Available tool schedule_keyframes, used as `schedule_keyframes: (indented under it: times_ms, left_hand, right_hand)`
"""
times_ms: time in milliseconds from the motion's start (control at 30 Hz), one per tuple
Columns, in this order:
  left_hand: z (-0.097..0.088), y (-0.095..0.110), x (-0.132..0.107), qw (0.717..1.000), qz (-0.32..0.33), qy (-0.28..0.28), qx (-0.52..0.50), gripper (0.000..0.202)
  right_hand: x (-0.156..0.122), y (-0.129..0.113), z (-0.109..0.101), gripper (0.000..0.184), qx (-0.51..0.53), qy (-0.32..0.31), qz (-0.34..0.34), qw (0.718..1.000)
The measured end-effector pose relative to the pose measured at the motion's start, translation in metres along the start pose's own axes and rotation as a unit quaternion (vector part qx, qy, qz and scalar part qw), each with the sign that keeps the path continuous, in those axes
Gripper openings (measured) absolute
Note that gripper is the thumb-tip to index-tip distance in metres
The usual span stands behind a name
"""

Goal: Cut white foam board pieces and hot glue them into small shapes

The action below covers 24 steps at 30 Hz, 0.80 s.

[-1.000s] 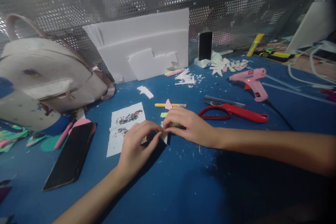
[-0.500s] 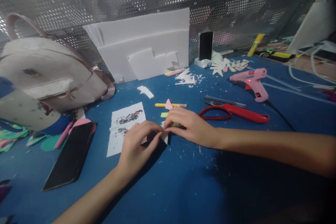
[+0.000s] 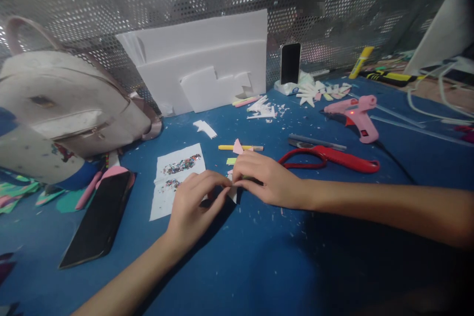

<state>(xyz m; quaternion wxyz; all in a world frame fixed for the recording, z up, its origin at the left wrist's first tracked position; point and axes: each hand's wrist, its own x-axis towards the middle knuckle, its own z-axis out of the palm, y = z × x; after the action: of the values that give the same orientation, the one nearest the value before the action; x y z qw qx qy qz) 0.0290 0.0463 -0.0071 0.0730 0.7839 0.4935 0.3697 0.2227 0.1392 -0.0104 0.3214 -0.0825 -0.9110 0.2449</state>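
Between the fingertips of both hands is a small white foam piece (image 3: 232, 194), mostly covered by the fingers. My left hand (image 3: 194, 202) pinches it from the left, thumb and index finger together. From the right, my right hand (image 3: 262, 177) pinches the same piece, so the fingertips of both hands nearly meet. Just beyond the right hand lie a yellow stick (image 3: 226, 147), a pink foam triangle (image 3: 237, 146) and a light green scrap (image 3: 231, 161). A white paper sheet (image 3: 157, 207) with colourful sequins or glitter (image 3: 185, 164) lies beside the left hand.
Red-handled scissors (image 3: 342, 159) and a grey pen-like stick (image 3: 318, 142) lie right of the hands. Farther right is a pink glue gun (image 3: 355, 108) with its light on. Left are a phone (image 3: 98, 222) and a backpack (image 3: 70, 94). White foam boards (image 3: 207, 44) stand behind.
Hardly anything differs. Both hands keep their pinch on the small white piece, with only a slight shift of the fingers and of the view.
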Motion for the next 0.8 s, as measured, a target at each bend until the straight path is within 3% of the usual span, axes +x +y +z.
schedule_keyframes:
  times_ms: [367,567,800]
  left_hand:
    - [0.0025,0.0006,0.0008,1.0,0.001,-0.01,0.008,0.007]
    - [0.0021,0.0001,0.0015,1.0,-0.012,0.013,-0.009,0.007]
    - [0.0011,-0.0003,0.0023,0.999,-0.025,0.019,-0.021,0.006]
  right_hand:
    - [-0.0001,-0.0005,0.0,0.015,-0.001,-0.016,-0.011,1.0]
    - [-0.0005,-0.0001,0.0001,0.006,0.002,-0.006,0.029,1.0]
    - [-0.0009,0.0001,0.0003,0.001,0.004,-0.003,0.03,1.0]
